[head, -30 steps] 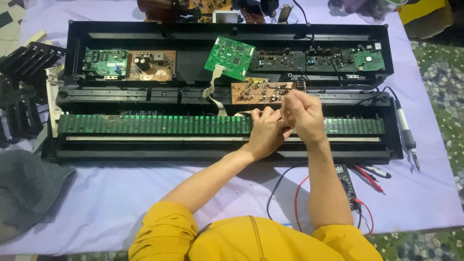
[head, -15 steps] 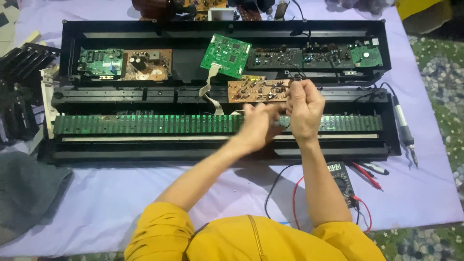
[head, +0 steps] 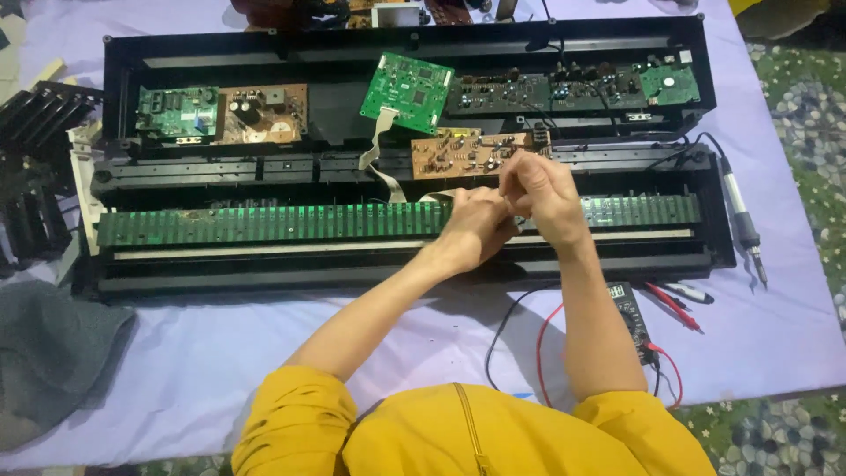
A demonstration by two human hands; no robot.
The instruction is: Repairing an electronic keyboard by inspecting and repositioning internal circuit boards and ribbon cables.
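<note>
An opened black keyboard chassis [head: 405,264] lies across the lilac cloth. A long green contact strip [head: 264,225] runs along its front, and a brown circuit board [head: 458,154] sits at its middle. A pale flat ribbon cable [head: 379,150] hangs from a tilted green board [head: 407,91] and runs to my hands. My left hand [head: 476,227] and my right hand [head: 542,192] meet over the strip just below the brown board. Their fingertips are pinched together on the cable's end, and what lies under the fingers is hidden.
More boards [head: 220,113] line the chassis back. Black key sections [head: 35,167] lie at the left and a grey cloth [head: 53,353] at the front left. A soldering iron [head: 740,211], a multimeter [head: 630,317] with red and black leads, and pens [head: 679,295] lie at the right.
Both hands stay pinched together at the same spot on the strip. The right hand has lifted slightly toward the brown board, and the fingers have shifted a little.
</note>
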